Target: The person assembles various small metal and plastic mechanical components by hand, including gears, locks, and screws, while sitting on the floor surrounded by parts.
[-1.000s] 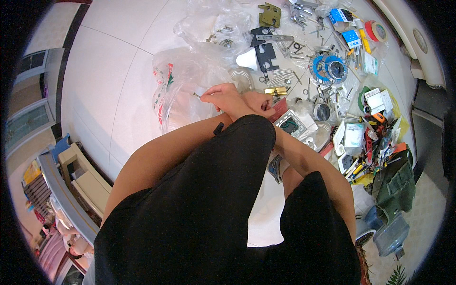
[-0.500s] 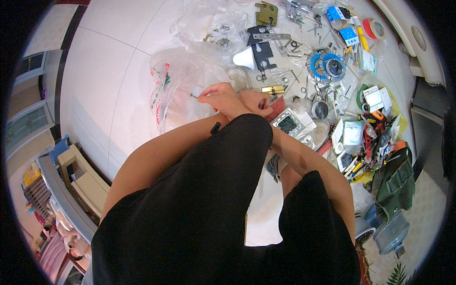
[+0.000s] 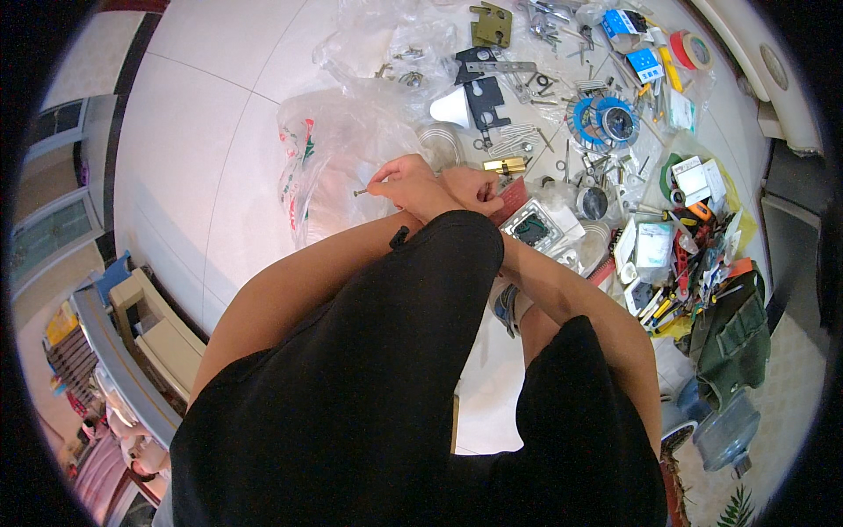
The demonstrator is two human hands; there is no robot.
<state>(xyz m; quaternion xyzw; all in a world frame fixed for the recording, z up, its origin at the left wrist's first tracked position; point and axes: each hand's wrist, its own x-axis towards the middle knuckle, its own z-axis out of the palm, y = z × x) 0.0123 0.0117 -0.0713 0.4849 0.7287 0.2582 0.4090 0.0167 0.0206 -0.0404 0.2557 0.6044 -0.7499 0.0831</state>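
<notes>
My wrists are crossed in front of my raised left knee. My right hand point(image 3: 409, 186), lying on the left side, pinches a small brass-coloured screw point(image 3: 359, 191) between thumb and fingertips, its end pointing left over a clear plastic bag point(image 3: 338, 140). Reaching out from beneath it, my left hand point(image 3: 476, 187) is to the right with fingers curled in; whatever they may hold is hidden. Close to those fingers lie a brass lock cylinder point(image 3: 505, 165) and a dull red piece point(image 3: 510, 200). A square metal-framed box point(image 3: 532, 227) sits just beyond.
Blue-ringed discs point(image 3: 602, 121), black metal plates point(image 3: 487, 103), loose screws and keys spread across the tiles. Hand tools and a green canvas bag point(image 3: 736, 338) are heaped at right, near a water bottle point(image 3: 727, 429). Red tape point(image 3: 690, 51) lies far right.
The screw's outer end has dipped slightly in my right hand's fingertips. My left hand has hardly moved.
</notes>
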